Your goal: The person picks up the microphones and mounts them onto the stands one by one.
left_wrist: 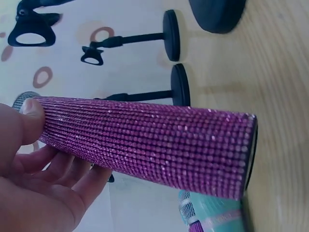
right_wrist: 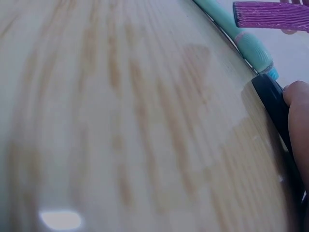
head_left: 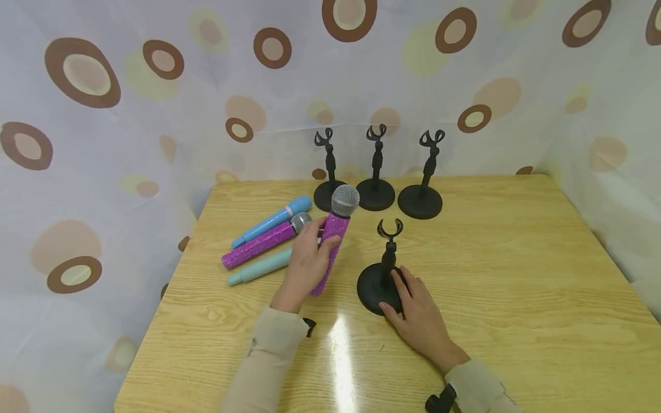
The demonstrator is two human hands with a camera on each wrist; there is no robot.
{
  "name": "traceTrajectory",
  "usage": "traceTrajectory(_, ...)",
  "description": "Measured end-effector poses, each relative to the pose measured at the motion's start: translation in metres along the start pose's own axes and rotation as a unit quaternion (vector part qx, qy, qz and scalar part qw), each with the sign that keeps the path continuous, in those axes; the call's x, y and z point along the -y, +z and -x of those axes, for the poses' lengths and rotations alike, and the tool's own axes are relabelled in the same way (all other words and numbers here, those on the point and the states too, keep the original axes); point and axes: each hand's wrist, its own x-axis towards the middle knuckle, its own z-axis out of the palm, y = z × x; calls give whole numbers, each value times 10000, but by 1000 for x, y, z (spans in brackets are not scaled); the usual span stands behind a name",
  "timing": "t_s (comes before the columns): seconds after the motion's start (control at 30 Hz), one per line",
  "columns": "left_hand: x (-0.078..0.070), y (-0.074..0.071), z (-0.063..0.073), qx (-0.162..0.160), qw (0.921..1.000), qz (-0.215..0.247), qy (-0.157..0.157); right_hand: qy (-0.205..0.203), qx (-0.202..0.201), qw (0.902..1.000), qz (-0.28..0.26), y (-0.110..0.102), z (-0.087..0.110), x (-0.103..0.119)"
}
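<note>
My left hand [head_left: 307, 261] holds a purple glittery microphone [head_left: 334, 228] with a silver mesh head, tilted head-up above the table. In the left wrist view the thumb and fingers pinch it near its head, and the studded handle [left_wrist: 149, 140] sticks out past them. My right hand [head_left: 424, 324] grips the round base of a black microphone stand [head_left: 370, 288], thumb at the near edge and a finger beside the post. The stand is upright, its forked clip [head_left: 389, 229] standing to the right of the held microphone. In the right wrist view the base's edge [right_wrist: 273, 99] shows beside the thumb.
Three more black stands [head_left: 376, 194] stand along the table's back edge, their clips holding nothing. Left of the left hand lie a blue microphone [head_left: 271, 222], another purple microphone [head_left: 260, 244] and a mint-green one [head_left: 263, 268], partly hidden. Patterned cloth [head_left: 206, 143] surrounds the wooden table [head_left: 516, 258].
</note>
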Motion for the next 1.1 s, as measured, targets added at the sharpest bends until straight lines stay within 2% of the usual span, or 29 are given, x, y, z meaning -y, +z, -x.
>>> traceTrajectory(0.13, -9, 2, -6, 49, 9993, 349, 148, -15, -4, 10000, 13, 0, 1, 1)
traceTrajectory(0.6, -29, 16, -22, 321, 9935, 991, 460, -214, -259, 9994, 45, 0, 0, 2)
traceTrajectory(0.93, -47, 26, -35, 405, 9891, 862, 1127, -309, -411, 9987, 17, 1, -1, 2)
traceTrajectory(1.1, -55, 28, -35, 417, 9828, 1082, 1439, -339, -426, 9985, -3, 1, -1, 1)
